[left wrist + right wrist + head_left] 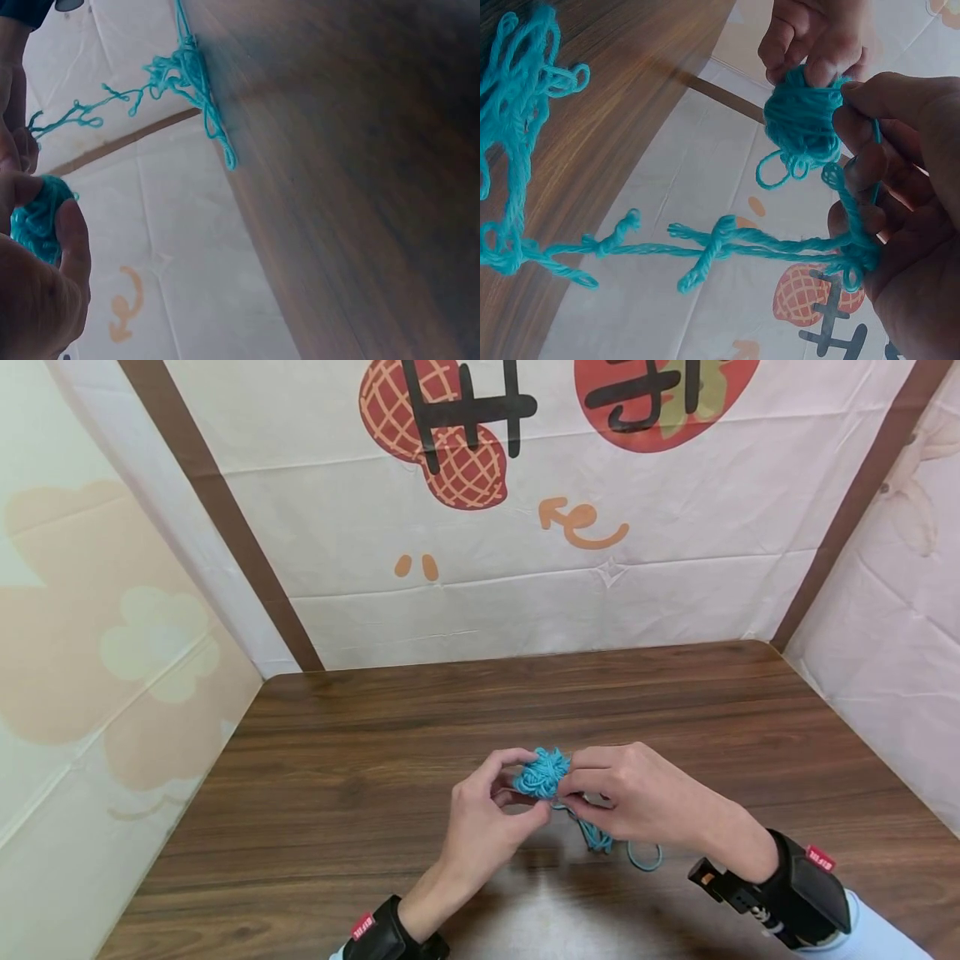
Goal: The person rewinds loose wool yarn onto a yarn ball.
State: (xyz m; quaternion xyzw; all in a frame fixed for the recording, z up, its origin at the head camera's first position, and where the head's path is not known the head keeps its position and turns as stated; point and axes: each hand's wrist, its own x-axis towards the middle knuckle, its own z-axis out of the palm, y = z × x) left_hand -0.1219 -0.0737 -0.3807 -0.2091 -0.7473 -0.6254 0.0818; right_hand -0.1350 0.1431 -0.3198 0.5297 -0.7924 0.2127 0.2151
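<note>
A small ball of turquoise yarn (542, 773) is held between the fingers and thumb of my left hand (483, 817), above the table. Close against its right side, my right hand (639, 789) pinches a yarn strand between thumb and forefinger; part of that strand (877, 154) shows in the right wrist view. Twisted, knotty yarn (656, 248) runs from the right palm to a loose tangle (517, 135). From the head view, much of this tangle (596, 837) is hidden under the right hand. The left wrist view also shows the tangle (184, 75).
A brown wood-grain table (337, 793) lies beneath both hands. Behind it hangs a white printed cloth (525, 602), with more cloth at the left (150, 652) and right (885, 635). One yarn loop (645, 865) lies right of the tangle.
</note>
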